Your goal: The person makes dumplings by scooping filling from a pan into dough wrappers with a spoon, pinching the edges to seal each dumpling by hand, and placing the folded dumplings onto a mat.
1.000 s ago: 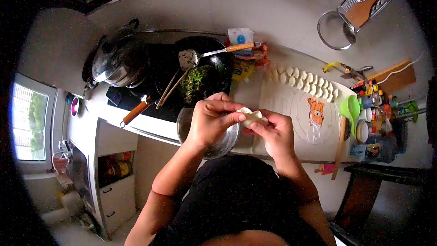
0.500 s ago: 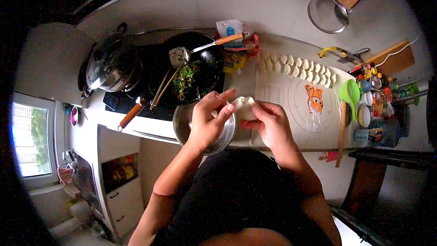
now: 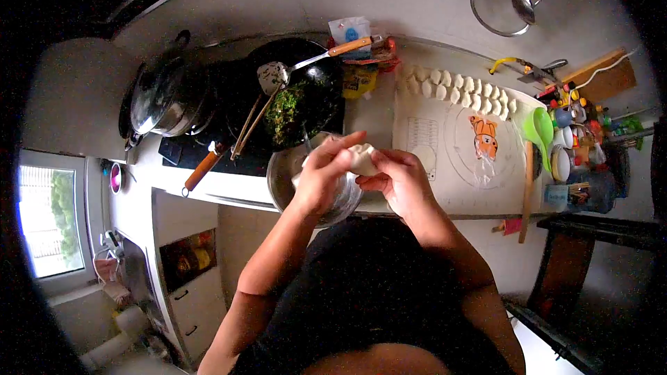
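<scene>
A pale dumpling [image 3: 362,160] is held up between my two hands over the right part of a metal bowl [image 3: 278,191]. The thumb and fingers of my left hand [image 3: 321,175] are closed on its left edge. On the opposite edge, my right hand [image 3: 403,182] pinches the dough, its lower fingers curled beneath. Beyond the bowl, a black wok [image 3: 325,101] holds chopped green filling [image 3: 286,112]. A spatula [image 3: 274,76] and a pair of chopsticks [image 3: 251,125] rest in the wok. To the right, rows of dumplings [image 3: 458,90] lie on a printed mat [image 3: 445,146].
A large lidded pot [image 3: 163,107] stands left of the wok, with a wooden handle [image 3: 201,172] jutting over the counter edge. At right are a green ladle [image 3: 538,128], a rolling pin [image 3: 526,198] and several jars and bottles. Food packets [image 3: 359,80] sit behind.
The dumpling's edge looks more folded and gathered between my fingers. My hands have drawn slightly closer together. The whole view has shifted a little.
</scene>
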### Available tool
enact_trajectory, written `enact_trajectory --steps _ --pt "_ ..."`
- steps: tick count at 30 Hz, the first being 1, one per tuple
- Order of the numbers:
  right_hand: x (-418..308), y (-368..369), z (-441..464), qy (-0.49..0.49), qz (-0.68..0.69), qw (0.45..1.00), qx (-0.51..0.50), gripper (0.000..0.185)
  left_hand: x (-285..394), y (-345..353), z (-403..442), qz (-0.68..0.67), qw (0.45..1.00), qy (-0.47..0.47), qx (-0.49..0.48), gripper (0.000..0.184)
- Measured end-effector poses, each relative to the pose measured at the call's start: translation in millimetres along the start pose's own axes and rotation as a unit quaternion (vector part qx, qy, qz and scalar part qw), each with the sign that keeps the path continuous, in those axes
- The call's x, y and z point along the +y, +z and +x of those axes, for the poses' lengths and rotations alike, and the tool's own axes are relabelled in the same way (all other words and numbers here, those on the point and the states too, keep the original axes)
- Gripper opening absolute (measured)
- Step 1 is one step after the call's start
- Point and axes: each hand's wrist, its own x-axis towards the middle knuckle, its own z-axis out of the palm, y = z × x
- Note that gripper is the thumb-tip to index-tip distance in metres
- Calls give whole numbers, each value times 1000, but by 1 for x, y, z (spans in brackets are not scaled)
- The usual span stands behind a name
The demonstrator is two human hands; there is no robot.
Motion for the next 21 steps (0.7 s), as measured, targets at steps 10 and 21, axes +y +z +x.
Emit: enact_trajectory --steps 10,21 --pt "43 -24 31 23 -149 985 85 24 -69 -19 -7 -243 961 -132 -31 54" --pt "68 -11 40 -103 -373 919 74 20 -81 -35 -20 -312 918 -221 102 40"
